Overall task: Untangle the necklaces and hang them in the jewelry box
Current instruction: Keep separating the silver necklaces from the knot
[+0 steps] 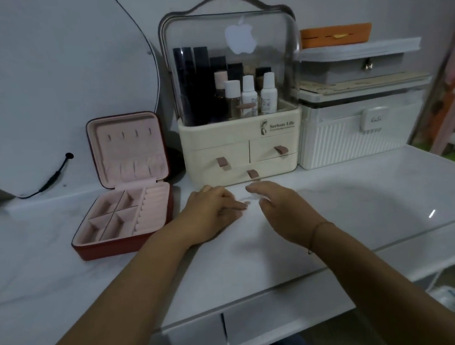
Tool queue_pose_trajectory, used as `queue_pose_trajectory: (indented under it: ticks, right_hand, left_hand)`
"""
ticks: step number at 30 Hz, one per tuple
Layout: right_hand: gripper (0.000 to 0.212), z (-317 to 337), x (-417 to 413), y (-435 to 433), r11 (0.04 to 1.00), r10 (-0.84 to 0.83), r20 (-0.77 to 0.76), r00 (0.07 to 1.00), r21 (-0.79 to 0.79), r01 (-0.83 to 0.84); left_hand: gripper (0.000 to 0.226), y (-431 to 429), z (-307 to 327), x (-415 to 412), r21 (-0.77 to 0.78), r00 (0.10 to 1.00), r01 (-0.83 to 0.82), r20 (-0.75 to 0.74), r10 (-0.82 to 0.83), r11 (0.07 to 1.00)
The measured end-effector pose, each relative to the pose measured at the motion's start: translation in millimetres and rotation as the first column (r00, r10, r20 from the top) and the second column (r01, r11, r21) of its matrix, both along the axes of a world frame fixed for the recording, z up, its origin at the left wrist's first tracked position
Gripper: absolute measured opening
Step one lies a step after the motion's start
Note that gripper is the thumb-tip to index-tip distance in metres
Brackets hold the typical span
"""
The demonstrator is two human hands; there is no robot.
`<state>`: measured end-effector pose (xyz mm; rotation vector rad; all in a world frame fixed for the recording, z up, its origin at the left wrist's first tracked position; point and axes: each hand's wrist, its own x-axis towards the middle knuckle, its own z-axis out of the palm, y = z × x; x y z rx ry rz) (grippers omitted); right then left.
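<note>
White marble desk fills most of the view; a big round mirror leans at the back on the left; next to it stands a cream makeup case with a clear top and small bottles inside; a white ribbed box sits on its right with flat boxes piled on top.

The red jewelry box lies open on the left of the desk, just beside the left arm; its inside is pink; the four little hooks in the raised lid have nothing on them, so no necklace hangs there yet.

Both hands are low over the middle of the desk, near each other; the left hand has its fingers reaching along the desk top; the right hand is blurry, fingers bent a little; I cannot tell if either one pinches a chain.

The necklaces are too thin to see well; a small pale blur between the hands may be them.

I think the job is only starting; the untangling and all the hanging are left to do.
</note>
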<state>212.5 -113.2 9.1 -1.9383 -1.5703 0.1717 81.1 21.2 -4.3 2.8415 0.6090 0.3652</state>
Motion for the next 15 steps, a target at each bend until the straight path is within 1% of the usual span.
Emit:
queue_pose_trajectory:
  ticks: [2, 5, 7, 9, 12, 14, 15]
  right_hand:
    - [0.043, -7, -7, -1, 0.999, 0.025, 0.069, 0.997, -0.046, -0.021]
    - [0.048, -15, -18, -4, 0.992, 0.062, 0.216, 0.975, -0.123, -0.035]
    - [0.052, -17, -25, -5, 0.98, 0.091, 0.278, 0.956, -0.196, -0.036]
    - [0.055, -16, -28, -6, 0.973, 0.08, 0.32, 0.944, -0.231, -0.004]
    - [0.06, -17, -33, -14, 0.962, 0.033, 0.387, 0.921, -0.263, 0.076]
    - [0.077, -22, -43, -27, 0.965, -0.031, 0.428, 0.903, -0.221, 0.138]
    - [0.08, -25, -48, -35, 0.971, -0.076, 0.428, 0.901, -0.175, 0.165]
  left_hand:
    - [0.026, 4, 5, -9, -0.103, 1.0, 0.007, 0.023, -0.005, 0.995]
    - [0.023, 8, 19, -21, -0.274, 0.974, -0.077, 0.183, 0.131, 0.959]
    - [0.025, 6, 26, -25, -0.283, 0.959, -0.121, 0.214, 0.185, 0.951]
    - [0.028, 1, 29, -27, -0.278, 0.972, -0.132, 0.151, 0.179, 0.952]
    - [0.03, -6, 28, -26, -0.306, 0.994, -0.112, -0.029, 0.109, 0.945]
    - [0.027, -8, 28, -24, -0.293, 0.99, -0.111, -0.115, 0.08, 0.95]
    - [0.029, -10, 28, -22, -0.292, 0.988, -0.111, -0.137, 0.073, 0.95]
